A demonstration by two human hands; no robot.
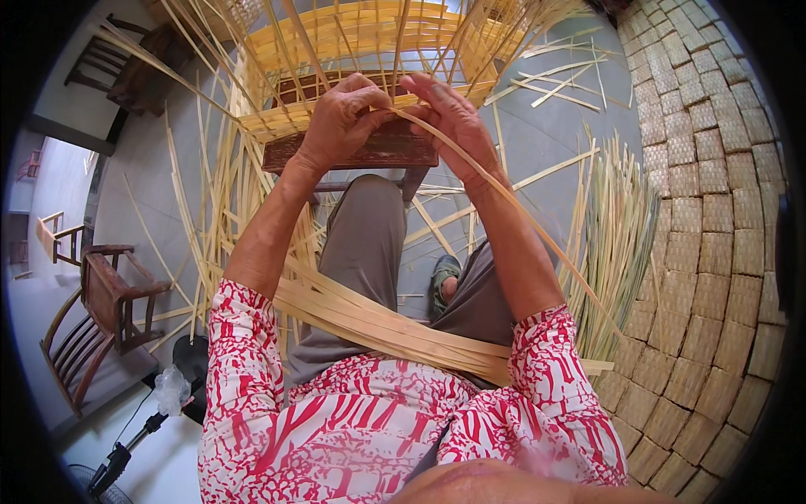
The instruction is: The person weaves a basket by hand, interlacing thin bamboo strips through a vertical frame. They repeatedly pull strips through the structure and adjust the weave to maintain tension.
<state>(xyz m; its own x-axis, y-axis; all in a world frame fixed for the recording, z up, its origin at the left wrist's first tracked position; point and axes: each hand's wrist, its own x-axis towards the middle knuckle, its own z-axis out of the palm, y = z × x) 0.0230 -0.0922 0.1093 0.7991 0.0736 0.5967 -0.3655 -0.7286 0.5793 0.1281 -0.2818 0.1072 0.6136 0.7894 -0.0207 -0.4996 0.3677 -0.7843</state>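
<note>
My left hand pinches a long pale strip at the near rim of a partly woven yellow basket. Just to its right, my right hand has curled fingers around that same strip, which trails down past my right forearm. Upright stakes rise from the basket, which rests on a dark red wooden bench in front of my knees. A bundle of wide, flat strips lies across my lap. Some of my fingertips are hidden among the weave.
Loose strips litter the grey floor around the bench. A sheaf of thin strips lies at the right, beside stacked woven pieces. At left stand wooden chairs and a black pole with clear plastic wrapped near it.
</note>
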